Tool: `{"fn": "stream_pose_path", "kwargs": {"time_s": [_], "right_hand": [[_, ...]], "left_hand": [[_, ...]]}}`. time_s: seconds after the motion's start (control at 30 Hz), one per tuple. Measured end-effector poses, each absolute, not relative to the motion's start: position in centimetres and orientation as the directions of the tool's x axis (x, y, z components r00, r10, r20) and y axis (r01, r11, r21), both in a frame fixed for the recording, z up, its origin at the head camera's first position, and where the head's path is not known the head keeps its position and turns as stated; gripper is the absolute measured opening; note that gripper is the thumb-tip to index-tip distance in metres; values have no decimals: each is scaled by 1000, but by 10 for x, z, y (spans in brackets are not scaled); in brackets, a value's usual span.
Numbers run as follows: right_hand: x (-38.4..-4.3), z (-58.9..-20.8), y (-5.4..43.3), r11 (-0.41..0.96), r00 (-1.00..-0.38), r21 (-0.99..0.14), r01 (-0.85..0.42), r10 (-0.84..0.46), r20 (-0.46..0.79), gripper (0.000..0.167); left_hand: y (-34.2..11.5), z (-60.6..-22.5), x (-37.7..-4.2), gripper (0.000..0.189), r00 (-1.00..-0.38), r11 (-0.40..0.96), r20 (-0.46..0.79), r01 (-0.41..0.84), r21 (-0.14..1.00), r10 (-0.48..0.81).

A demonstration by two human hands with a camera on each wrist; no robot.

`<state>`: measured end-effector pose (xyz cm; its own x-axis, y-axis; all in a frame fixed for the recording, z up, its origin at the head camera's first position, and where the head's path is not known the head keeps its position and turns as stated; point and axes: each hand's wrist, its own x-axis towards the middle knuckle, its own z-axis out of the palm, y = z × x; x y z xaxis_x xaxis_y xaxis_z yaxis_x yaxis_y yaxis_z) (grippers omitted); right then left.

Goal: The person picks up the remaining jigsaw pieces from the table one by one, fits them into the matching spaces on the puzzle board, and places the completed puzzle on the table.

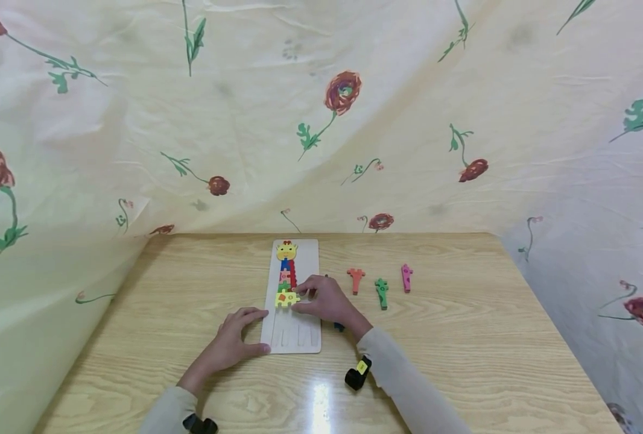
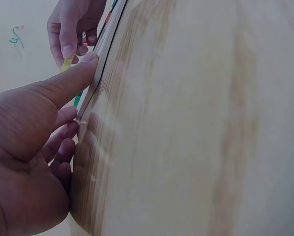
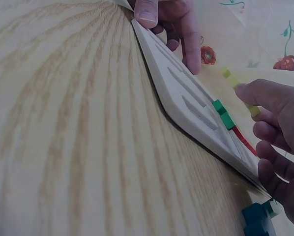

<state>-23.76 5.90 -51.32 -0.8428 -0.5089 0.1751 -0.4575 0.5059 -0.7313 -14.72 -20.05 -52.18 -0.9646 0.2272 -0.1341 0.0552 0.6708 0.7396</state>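
Note:
A white wooden puzzle board lies lengthwise on the table, with slots at its near end. Along it runs a giraffe with a yellow head, then blue, pink, green and red neck pieces. My right hand pinches a yellow puzzle piece between thumb and fingers. In the right wrist view that piece is tilted, above the board and its green piece. My left hand rests at the board's left edge, its thumb by the near corner and its fingers spread farther up.
Right of the board lie an orange piece, a green piece and a magenta piece. A dark blue piece is partly hidden under my right wrist. Flowered cloth hangs behind the wooden table and at its sides.

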Motion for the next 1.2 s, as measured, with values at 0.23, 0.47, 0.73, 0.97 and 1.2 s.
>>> {"fn": "stream_pose_path", "kwargs": {"time_s": [0.23, 0.47, 0.73, 0.97, 1.2], "right_hand": [[-238, -513, 58, 511, -841, -725, -462, -512, 176, 30], [-238, -514, 59, 523, -839, -714, -466, -517, 169, 30], [-240, -515, 59, 543, -836, -695, -471, -527, 154, 31], [-240, -517, 57, 567, -843, -687, -455, -523, 128, 31], [-239, -520, 56, 572, -851, -695, -435, -514, 109, 31]], "left_hand": [[-200, -519, -146, 73, -963, 661, -129, 61, 748, 235], [-200, -519, -146, 73, -963, 665, -134, 57, 745, 232], [-199, -518, -147, 73, -964, 672, -144, 45, 739, 222], [-199, -517, -147, 73, -965, 677, -140, 48, 735, 222], [-200, -519, -147, 72, -965, 674, -135, 54, 736, 224]]}}
